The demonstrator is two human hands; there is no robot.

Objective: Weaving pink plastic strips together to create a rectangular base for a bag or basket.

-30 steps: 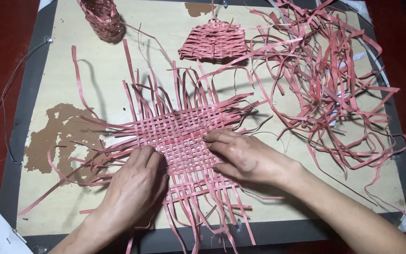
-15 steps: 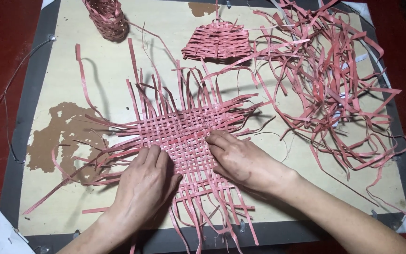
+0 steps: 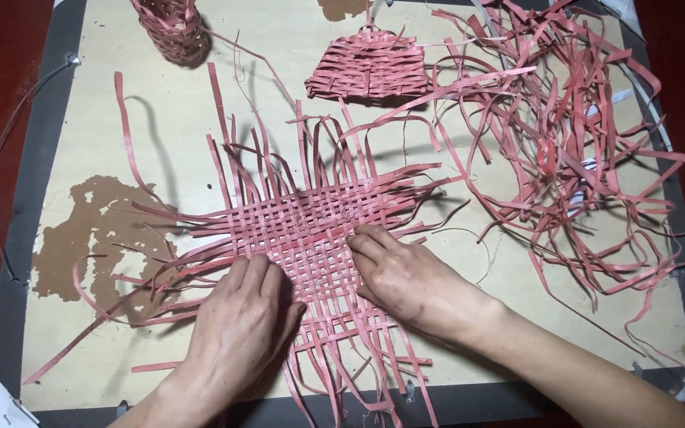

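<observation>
Warm, fairly even light falls from above, perhaps slightly from the right, since the raised strips throw soft shadows leftward onto the pale board (image 3: pixel 200 119). No glare. Focus is sharp centrally; the corners look darker and slightly soft.

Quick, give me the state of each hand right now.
Left hand: open, palm down, pressing flat on the woven pink strip mat, gripping nothing.
Right hand: open, fingers slightly curled, resting on the mat's right side, holding nothing.
</observation>
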